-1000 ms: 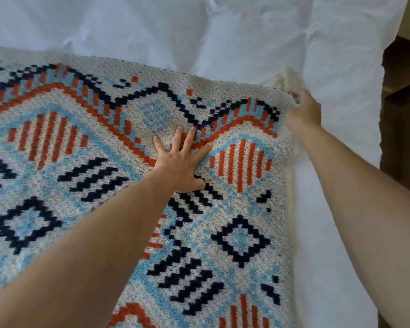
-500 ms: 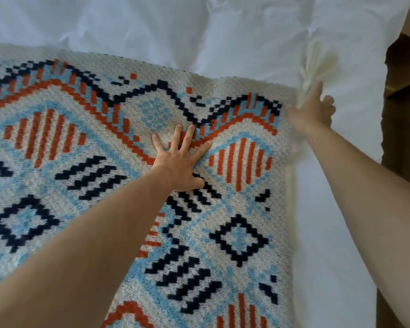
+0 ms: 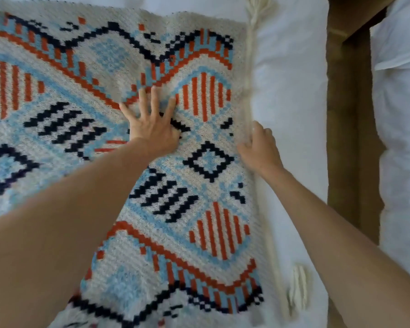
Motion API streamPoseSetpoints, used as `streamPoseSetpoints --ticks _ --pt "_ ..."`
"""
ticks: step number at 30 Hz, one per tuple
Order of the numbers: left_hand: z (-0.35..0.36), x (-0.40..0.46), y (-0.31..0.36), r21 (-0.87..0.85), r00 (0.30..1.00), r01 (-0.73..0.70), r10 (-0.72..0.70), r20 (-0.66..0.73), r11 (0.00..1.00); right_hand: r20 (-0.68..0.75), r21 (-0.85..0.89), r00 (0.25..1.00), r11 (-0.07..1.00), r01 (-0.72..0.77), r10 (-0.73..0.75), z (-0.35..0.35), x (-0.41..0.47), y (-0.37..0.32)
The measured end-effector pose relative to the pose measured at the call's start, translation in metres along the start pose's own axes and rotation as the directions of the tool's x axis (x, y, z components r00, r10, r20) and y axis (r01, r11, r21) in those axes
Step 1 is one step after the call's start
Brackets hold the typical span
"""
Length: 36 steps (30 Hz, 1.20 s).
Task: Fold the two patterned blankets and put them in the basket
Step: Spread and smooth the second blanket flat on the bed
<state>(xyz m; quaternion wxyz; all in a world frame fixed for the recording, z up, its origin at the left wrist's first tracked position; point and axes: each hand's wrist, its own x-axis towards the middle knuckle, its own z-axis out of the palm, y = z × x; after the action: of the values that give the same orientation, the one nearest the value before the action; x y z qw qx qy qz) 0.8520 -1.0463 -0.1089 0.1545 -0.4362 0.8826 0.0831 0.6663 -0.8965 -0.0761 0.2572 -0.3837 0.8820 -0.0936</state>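
Left hand (image 3: pixel 153 125) pressing flat on blanket (image 3: pixel 100 143), fingers spread. Right hand (image 3: pixel 258 147) lying along blanket's right edge, fingers together, curled over the edge.

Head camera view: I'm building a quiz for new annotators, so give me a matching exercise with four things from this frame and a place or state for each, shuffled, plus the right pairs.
Things:
1. left hand
2. right hand
3. tassel
4. wooden frame

Places or states:
A. lying loose on the white bedding
B. flat, fingers spread, on the patterned blanket
C. at the blanket's right edge
D. beside the bedding, to its right

Pairs: 1-B, 2-C, 3-A, 4-D
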Motion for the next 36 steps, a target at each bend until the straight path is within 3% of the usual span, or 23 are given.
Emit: streamPoseSetpoints --ticks 7,20,22,27,32,36 --pt "0.022 -0.109 0.052 -0.015 0.985 -0.135 0.136 0.103 0.991 0.051 0.083 0.997 0.995 -0.057 0.053 0.027 -0.118 0.057" --pt "0.064 -0.261 0.095 0.094 0.916 -0.356 0.327 0.234 0.930 0.170 -0.168 0.956 0.963 -0.211 0.239 0.047 -0.286 0.123" --pt "0.065 -0.274 0.098 0.072 0.907 -0.370 0.344 0.243 0.926 0.162 -0.196 0.954 0.956 -0.219 0.251 0.047 -0.300 0.131" --pt "0.065 -0.297 0.096 0.057 0.882 -0.414 0.385 0.271 0.908 -0.025 -0.187 0.940 0.922 -0.339 0.340 0.039 -0.312 0.149" --pt "0.066 -0.318 0.069 0.054 0.879 -0.387 0.350 0.323 0.920 -0.026 -0.272 0.937 0.899 -0.342 0.349 0.036 -0.306 0.139" --pt "0.069 -0.331 0.037 0.051 0.898 -0.329 0.295 0.327 0.943 0.088 -0.260 0.924 0.904 -0.339 0.372 0.040 -0.303 0.124"
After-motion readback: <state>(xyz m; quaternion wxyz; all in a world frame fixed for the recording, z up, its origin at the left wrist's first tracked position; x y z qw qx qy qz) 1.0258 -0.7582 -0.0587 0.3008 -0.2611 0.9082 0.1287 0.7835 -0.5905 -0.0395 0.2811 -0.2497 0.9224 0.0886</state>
